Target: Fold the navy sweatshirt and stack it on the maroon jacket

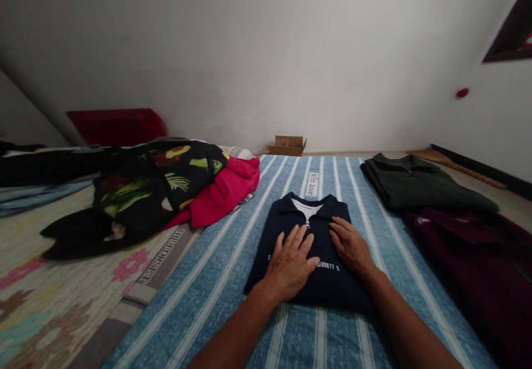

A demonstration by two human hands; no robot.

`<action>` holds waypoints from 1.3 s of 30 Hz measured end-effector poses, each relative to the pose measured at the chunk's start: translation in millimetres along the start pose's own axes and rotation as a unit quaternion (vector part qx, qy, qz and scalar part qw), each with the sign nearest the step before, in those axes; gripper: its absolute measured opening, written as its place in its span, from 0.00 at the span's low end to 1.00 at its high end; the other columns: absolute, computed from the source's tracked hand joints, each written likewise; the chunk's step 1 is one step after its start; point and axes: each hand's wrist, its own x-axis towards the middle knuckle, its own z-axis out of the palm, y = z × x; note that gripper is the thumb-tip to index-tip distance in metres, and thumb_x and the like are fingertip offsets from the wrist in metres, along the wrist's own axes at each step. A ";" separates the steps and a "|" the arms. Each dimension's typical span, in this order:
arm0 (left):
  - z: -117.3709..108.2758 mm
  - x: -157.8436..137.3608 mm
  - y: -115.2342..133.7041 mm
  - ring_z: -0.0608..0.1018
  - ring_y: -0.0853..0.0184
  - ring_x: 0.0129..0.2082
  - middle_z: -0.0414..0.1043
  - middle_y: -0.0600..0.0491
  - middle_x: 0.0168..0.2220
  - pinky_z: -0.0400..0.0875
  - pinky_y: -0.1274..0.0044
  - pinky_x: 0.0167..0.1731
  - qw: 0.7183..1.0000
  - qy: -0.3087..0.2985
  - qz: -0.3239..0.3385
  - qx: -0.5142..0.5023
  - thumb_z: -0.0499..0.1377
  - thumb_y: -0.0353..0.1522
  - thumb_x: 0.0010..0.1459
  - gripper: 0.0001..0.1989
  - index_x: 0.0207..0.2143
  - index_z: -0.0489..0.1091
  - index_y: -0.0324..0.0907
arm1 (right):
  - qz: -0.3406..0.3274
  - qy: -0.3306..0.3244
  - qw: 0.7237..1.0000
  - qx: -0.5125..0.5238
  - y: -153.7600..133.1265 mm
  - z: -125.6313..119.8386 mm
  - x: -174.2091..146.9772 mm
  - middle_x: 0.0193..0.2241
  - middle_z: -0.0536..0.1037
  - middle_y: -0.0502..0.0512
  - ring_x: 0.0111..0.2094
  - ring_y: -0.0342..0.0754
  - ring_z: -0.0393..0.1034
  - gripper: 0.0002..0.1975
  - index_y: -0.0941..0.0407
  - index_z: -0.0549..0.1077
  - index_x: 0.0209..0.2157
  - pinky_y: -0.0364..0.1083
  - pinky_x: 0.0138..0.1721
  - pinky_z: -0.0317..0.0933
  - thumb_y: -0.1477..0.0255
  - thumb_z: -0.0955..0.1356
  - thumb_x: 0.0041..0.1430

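Note:
A navy zip-neck sweatshirt (316, 288) lies folded into a neat rectangle, collar pointing away from me. White lining shows inside its collar, and pale lettering runs across the chest, partly covered by a hand. My left hand (291, 264) rests flat on the middle of the sweatshirt, fingers spread just below the zip pull. Along the garment's right edge lies my right hand (351, 244), its fingers stretched out on the fabric near the shoulder. Neither hand grips anything.
Blue striped bedding (224, 269) spreads underneath. At right lie a folded dark green garment (419, 183) and a maroon garment (469, 258). Leftward are a black patterned garment (137, 191), a bright pink cloth (226, 189) and a floral sheet (83, 302). A cardboard box (286, 146) stands by the wall.

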 end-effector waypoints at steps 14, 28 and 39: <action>3.3 -0.7 0.9 0.47 0.58 0.65 0.46 0.46 0.66 0.46 0.55 0.59 0.999 0.015 0.012 -0.033 0.42 0.45 0.64 0.26 0.61 0.54 0.48 | -0.037 -0.068 0.996 -0.034 -40.3 -7.0 -8.9 0.54 0.68 0.64 0.57 0.57 0.60 0.19 0.60 0.69 0.51 0.59 0.55 0.57 0.67 0.58 0.64; 4.9 -12.9 3.2 0.47 0.58 0.66 0.47 0.47 0.66 0.47 0.58 0.60 0.999 0.034 0.010 -0.024 0.42 0.46 0.63 0.27 0.61 0.54 0.44 | -0.006 -0.078 0.997 -0.026 -34.7 0.9 -19.4 0.55 0.67 0.64 0.58 0.56 0.58 0.21 0.59 0.68 0.53 0.59 0.56 0.55 0.65 0.57 0.65; 4.0 -12.5 1.9 0.45 0.59 0.66 0.43 0.47 0.67 0.45 0.58 0.61 0.999 0.008 -0.007 -0.035 0.40 0.48 0.63 0.30 0.63 0.49 0.44 | -0.003 -0.082 0.996 -0.034 -35.9 -0.7 -17.3 0.55 0.67 0.63 0.58 0.56 0.58 0.21 0.60 0.67 0.54 0.58 0.56 0.55 0.66 0.57 0.65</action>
